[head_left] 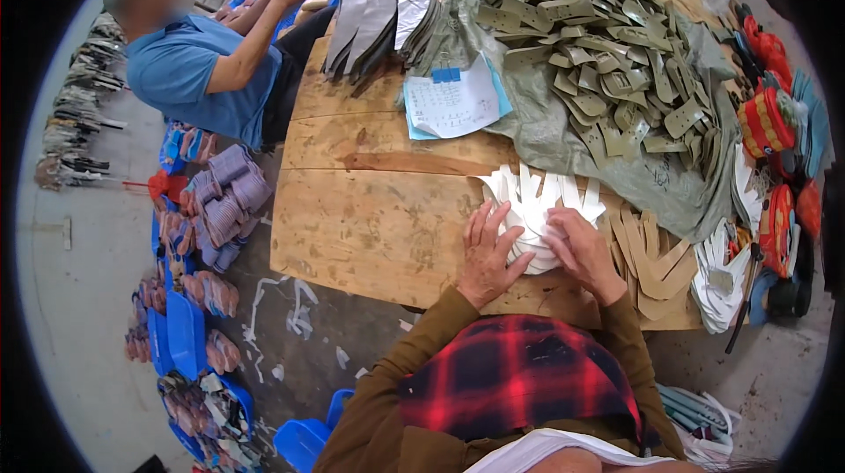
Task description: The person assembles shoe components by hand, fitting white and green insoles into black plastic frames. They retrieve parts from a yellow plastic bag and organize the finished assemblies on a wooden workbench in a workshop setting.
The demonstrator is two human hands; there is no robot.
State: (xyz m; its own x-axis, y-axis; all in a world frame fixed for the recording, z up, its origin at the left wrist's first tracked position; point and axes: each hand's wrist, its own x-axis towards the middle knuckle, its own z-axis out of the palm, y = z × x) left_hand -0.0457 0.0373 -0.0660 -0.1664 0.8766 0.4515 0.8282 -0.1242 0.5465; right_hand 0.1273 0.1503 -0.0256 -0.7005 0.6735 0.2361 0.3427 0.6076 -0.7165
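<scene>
Heap of olive pieces point(568, 11) on a greenish sack point(563, 156), white paper sheet point(453, 112), blue-shirted co-worker point(189, 68), blue bin point(187, 337)

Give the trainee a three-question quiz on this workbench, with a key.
1. Which bare hand is nearer the flat, tan, V-shaped pieces?
2. True or false: the left hand touches the stack of flat white cut pieces.
3. The heap of olive-green, flat, curved pieces lies on:
A) a creased grey-green sheet
B) a blue plastic tray
C) a red-and-black plaid cloth

Key:
1. The right hand.
2. True.
3. A.
</scene>
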